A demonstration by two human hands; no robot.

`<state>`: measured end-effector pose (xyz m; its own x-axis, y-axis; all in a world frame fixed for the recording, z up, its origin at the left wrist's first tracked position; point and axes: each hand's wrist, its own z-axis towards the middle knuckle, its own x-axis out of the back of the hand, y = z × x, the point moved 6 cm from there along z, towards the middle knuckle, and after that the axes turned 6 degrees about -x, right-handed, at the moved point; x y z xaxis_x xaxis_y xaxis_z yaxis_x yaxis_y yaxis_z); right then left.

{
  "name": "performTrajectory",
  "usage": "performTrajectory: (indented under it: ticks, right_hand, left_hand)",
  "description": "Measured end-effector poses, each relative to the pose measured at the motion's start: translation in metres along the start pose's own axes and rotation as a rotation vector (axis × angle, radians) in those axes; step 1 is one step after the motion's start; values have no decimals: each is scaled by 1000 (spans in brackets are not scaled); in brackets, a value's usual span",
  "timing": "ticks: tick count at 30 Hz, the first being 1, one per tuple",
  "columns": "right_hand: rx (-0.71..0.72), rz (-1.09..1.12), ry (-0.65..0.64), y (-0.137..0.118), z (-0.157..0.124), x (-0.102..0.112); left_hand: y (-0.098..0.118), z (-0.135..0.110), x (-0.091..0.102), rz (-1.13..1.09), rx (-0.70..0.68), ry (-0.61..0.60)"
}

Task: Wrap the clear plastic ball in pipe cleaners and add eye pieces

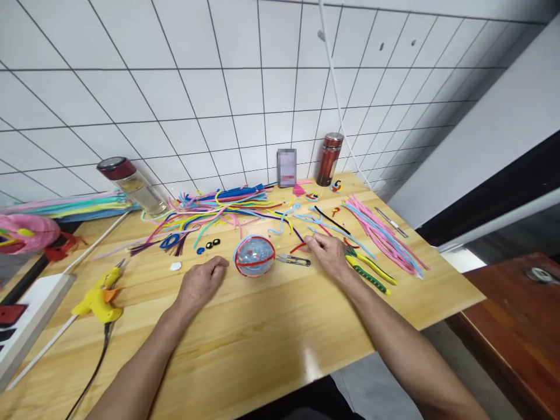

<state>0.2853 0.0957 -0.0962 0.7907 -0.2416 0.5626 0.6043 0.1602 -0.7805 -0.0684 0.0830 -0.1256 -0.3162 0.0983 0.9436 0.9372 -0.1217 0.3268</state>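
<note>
My left hand (pixel 202 284) rests on the table with its fingers curled closed; nothing shows in them. To its right sits a clear plastic dome (pixel 254 256) with red pipe cleaner round its rim and across it. Small thread snips (pixel 295 260) lie between the dome and my right hand (pixel 327 255). That hand is closed, its fingertips by a red pipe cleaner (pixel 298 248); whether they grip anything is hidden. Green-and-yellow pliers (pixel 370 274) lie beside the right wrist, partly covered by it.
Loose coloured pipe cleaners (pixel 219 204) spread along the back. A pink and blue bundle (pixel 385 233) lies at right. A glass bottle (pixel 137 186), a phone (pixel 287 168) and a red flask (pixel 330 159) stand by the wall. A yellow glue gun (pixel 100 297) and power strip (pixel 35 321) are at left.
</note>
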Motion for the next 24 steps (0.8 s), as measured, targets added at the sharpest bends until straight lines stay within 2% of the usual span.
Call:
performTrajectory:
  ticks: [6,19,22,24]
  right_hand:
    - [-37,18,-2,7,4,0]
    - [-16,-19,-69,-3,3,-6]
    - [3,-138,-73,-12,4,13]
    - [2,-239,-28,-14,7,45]
  left_hand:
    - [0,0,2,-54,-19,5]
    - [-3,3,-1,-37,-20,-18]
    - [-3,3,1,-26,-11,-23]
    - [-3,3,1,-19,0,-32]
